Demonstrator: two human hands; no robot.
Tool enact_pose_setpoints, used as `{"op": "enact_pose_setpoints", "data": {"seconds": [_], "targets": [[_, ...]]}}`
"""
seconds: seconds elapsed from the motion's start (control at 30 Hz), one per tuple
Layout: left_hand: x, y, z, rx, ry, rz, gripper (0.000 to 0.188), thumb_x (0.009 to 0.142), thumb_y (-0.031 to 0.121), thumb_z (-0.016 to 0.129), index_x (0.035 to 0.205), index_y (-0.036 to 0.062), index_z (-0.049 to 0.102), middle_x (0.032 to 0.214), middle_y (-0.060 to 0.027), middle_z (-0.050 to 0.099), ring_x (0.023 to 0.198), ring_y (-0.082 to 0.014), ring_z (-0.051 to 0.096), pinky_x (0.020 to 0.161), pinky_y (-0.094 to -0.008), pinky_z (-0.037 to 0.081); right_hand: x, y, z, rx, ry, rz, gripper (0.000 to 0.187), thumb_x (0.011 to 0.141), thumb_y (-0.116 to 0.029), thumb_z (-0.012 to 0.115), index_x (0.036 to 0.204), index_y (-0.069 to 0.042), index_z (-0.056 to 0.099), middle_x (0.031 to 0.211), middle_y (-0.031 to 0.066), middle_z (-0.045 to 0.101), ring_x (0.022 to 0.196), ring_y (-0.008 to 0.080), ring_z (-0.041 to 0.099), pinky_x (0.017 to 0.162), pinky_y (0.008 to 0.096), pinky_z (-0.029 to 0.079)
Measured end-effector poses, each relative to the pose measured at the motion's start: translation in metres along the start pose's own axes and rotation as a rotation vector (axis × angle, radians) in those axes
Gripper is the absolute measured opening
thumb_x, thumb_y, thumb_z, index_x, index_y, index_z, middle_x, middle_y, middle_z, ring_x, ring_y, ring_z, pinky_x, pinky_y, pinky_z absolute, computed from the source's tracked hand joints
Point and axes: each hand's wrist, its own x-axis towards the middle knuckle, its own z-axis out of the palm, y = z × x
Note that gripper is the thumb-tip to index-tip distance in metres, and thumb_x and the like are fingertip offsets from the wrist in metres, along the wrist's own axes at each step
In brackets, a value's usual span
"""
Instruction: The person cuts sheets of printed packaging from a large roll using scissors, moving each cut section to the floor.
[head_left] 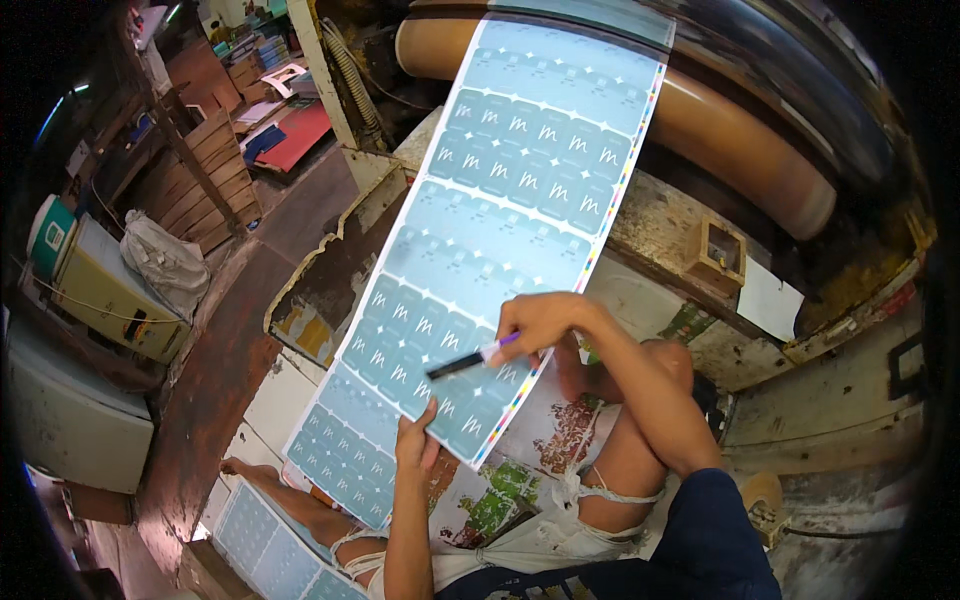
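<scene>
A long light-blue printed sheet (490,215), marked with rows of rounded tags, slopes down from the rollers toward my lap. My left hand (416,440) pinches its lower edge, thumb on top and fingers underneath. Over the sheet's lower part, my right hand (540,322) is closed around a slim cutter knife (462,362) with a purple and white handle and a black front end. The knife points left across the print; whether its tip touches the sheet I cannot tell. Beneath lies another length of printed sheet (335,465).
A brown roller (755,145) and a shiny dark cylinder (800,60) span the top right. Below them are a small wooden box (716,252) and a white card (770,300). More printed sheets (265,540) lie at lower left. A white sack (163,252) stands at far left.
</scene>
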Motion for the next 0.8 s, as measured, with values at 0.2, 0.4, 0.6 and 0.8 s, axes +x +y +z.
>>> {"op": "enact_pose_setpoints", "data": {"seconds": [0.2,0.4,0.6,0.8], "targets": [[-0.034,0.019,-0.039,0.047,0.011,-0.004,0.037,0.092,0.003,0.059,0.126,-0.0013,0.046,0.117,-0.0118,0.059,0.105,-0.0203,0.061,0.090,-0.0346,0.054,-0.059,0.021,-0.043,0.257,0.624,-0.027,0.042,0.090,-0.044,0.062,0.087,-0.003,0.072,0.073,0.0028,0.068,0.064,0.0090,0.062,0.048,0.0243,0.046],[-0.049,0.025,-0.060,0.302,0.052,0.128,0.040,0.089,0.005,0.065,0.125,-0.0024,0.048,0.114,-0.0091,0.061,0.102,-0.0163,0.059,0.091,-0.0304,0.049,-0.077,0.083,-0.067,0.401,1.263,0.040,0.029,0.093,-0.028,0.061,0.093,0.000,0.069,0.068,0.0043,0.064,0.055,0.0085,0.057,0.044,0.0248,0.044],[-0.074,0.016,-0.103,0.543,0.163,0.216,0.039,0.087,0.010,0.070,0.120,-0.0016,0.053,0.108,-0.0050,0.062,0.094,-0.0131,0.058,0.085,-0.0274,0.047,-0.094,0.104,-0.092,0.500,1.887,-0.034,0.036,0.095,-0.025,0.057,0.121,0.000,0.061,0.074,0.0090,0.066,0.045,0.0089,0.053,0.038,0.0242,0.041],[-0.089,0.029,-0.119,0.479,0.088,0.074,0.043,0.087,0.011,0.070,0.123,-0.0032,0.050,0.111,-0.0065,0.062,0.097,-0.0144,0.059,0.088,-0.0286,0.046,-0.138,0.144,-0.146,0.408,1.894,-0.042,0.039,0.094,-0.029,0.059,0.122,-0.002,0.062,0.074,0.0088,0.066,0.046,0.0084,0.053,0.040,0.0235,0.040]]}}
